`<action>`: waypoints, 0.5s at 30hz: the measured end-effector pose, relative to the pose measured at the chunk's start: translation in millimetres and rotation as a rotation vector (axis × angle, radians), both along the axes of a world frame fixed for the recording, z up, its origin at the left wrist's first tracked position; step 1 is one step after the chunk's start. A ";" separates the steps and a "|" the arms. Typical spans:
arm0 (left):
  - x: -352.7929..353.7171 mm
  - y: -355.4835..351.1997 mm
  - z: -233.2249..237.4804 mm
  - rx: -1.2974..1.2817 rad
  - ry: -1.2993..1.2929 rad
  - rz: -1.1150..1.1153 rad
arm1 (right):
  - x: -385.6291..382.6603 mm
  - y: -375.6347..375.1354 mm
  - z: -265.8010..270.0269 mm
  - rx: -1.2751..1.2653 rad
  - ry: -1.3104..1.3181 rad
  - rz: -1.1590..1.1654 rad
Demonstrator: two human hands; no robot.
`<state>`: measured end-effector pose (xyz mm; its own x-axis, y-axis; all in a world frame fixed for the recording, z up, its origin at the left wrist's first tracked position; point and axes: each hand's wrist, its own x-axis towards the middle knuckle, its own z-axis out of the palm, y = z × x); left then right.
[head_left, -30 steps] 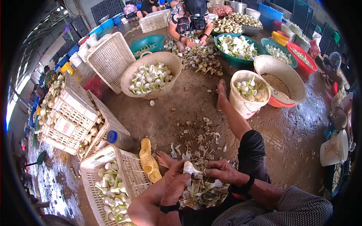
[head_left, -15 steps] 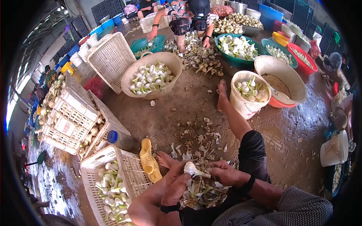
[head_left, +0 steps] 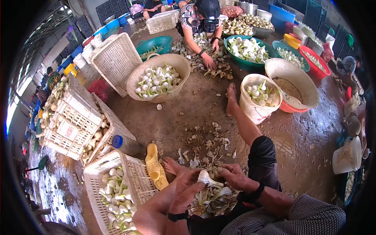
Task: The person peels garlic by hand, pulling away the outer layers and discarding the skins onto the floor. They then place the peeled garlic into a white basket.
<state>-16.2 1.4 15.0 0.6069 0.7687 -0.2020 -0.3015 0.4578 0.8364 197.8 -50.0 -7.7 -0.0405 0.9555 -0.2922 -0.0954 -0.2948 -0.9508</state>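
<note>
My left hand is closed around a white garlic bulb, whose stem points right and slightly down. Close to the stem, my right hand has its thumb and fingers pressed together. Whatever sits between those fingertips is too small to make out. Below both hands, a heap of garlic peelings lies on the floor between my legs. To the left, a white crate holds peeled garlic bulbs with green stems.
Yellow slippers and a blue-lidded jar are beside the crate. Ahead stand a beige basket of garlic and a white bucket. A co-worker bends over another garlic pile. Stacked crates stand at left.
My left hand and the garlic bulb have shifted slightly right. My right hand has risen a little, off the stem's end. The co-worker's hand has moved from the green basket to the pile.
</note>
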 end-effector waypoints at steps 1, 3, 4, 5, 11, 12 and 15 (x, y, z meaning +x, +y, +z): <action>-0.3 0.0 -0.2 -0.001 0.000 -0.001 | 0.5 0.3 10.2 0.046 -0.082 0.053; -0.6 -0.1 -0.3 -0.008 0.006 -0.029 | -3.6 1.9 18.3 0.107 -0.167 0.035; -0.3 0.3 0.6 -0.008 0.006 -0.030 | -5.1 2.4 21.9 0.168 -0.250 0.017; -0.4 0.4 1.3 -0.010 0.029 -0.036 | -5.2 2.5 26.8 0.167 -0.249 0.017; -0.2 1.9 -1.9 0.040 0.163 -0.070 | -3.7 1.8 27.4 0.222 -0.217 0.183; 0.0 1.9 -2.7 0.063 0.185 -0.073 | -3.2 1.4 27.0 0.255 -0.229 0.187; 0.2 1.9 2.2 0.082 0.265 -0.078 | -2.5 2.2 25.9 0.336 -0.278 0.200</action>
<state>-16.0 3.4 17.2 0.5991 0.7419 -0.3011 -0.0335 0.3990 0.9164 195.3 -47.8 18.2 -0.1973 0.9803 0.0058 0.2028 0.0466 -0.9781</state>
